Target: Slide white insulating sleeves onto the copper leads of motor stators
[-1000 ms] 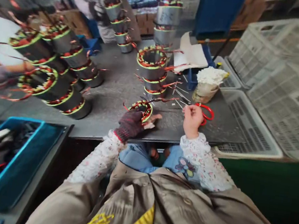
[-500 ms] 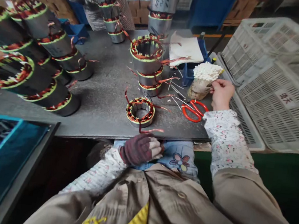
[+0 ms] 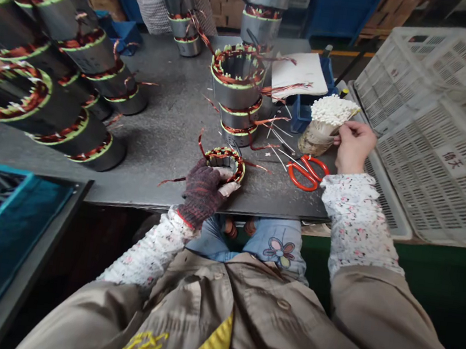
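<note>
My left hand [image 3: 205, 188], in a dark knitted glove with bare-looking pale fingertips, grips the near left side of a small motor stator [image 3: 237, 170]. Its fingers reach over the ring's rim into the bore. Copper windings with light green insulation edge the stator, and loose copper leads stick out. My bare right hand [image 3: 355, 142] has thumb and fingers pinched together at the right side of a bundle of thin white strips [image 3: 331, 110]; whatever is between the fingertips is too small to make out. Red-handled scissors [image 3: 308, 173] lie just below the bundle.
Behind the small ring stands a stack of stators [image 3: 238, 86]; more stacks [image 3: 65, 112] lean at left. Loose white strips [image 3: 281, 138] and a white sheet [image 3: 300, 74] lie nearby. White crates [image 3: 447, 145] border the right, a teal bin [image 3: 2, 258] the lower left. A co-worker's clothing [image 3: 155, 10] shows behind.
My left hand has moved up from my lap to the table and taken hold of the small stator. My right hand stays pinched beside the white bundle. The view has shifted slightly.
</note>
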Action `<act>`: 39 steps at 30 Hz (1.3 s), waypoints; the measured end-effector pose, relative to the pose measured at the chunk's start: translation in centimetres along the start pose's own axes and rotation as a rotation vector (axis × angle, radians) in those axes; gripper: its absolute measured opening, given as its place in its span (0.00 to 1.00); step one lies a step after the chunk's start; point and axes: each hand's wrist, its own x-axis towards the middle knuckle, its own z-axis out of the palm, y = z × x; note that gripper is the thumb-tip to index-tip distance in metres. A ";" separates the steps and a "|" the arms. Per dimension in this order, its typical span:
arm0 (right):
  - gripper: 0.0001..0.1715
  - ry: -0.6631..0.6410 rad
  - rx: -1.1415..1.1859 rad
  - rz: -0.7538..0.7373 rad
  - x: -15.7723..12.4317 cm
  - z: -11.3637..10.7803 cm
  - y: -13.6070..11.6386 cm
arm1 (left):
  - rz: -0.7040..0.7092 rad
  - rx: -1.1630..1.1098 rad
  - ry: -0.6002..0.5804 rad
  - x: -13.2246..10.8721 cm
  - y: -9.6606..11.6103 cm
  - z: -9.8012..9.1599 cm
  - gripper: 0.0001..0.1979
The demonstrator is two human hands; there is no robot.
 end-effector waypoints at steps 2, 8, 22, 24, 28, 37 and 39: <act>0.15 0.055 0.017 0.021 -0.2 0.0 -0.1 | 0.086 0.052 0.024 0.1 0.6 -0.1 0.07; 0.16 0.051 0.053 0.054 0.2 0.4 1.1 | 0.325 0.085 0.088 -0.3 -0.6 -0.3 0.08; 0.01 -0.154 0.117 -0.811 -12.4 -2.2 -1.5 | 0.273 0.088 0.147 0.0 -0.8 1.6 0.19; 0.03 -0.454 0.047 -0.929 -16.7 -2.5 -2.0 | 0.264 0.093 0.126 -0.1 -0.9 1.6 0.27; 0.05 -0.786 0.135 -0.948 -21.1 -2.5 -0.8 | 0.188 0.103 0.052 -0.3 -1.2 1.6 0.32; 0.06 -0.850 0.083 -0.843 -20.4 -2.5 0.2 | 0.196 0.118 0.084 -0.2 -1.2 2.0 0.34; 0.08 -0.828 0.105 -0.732 -20.5 -1.1 -0.1 | 0.181 0.045 0.105 -0.3 -0.9 2.1 0.34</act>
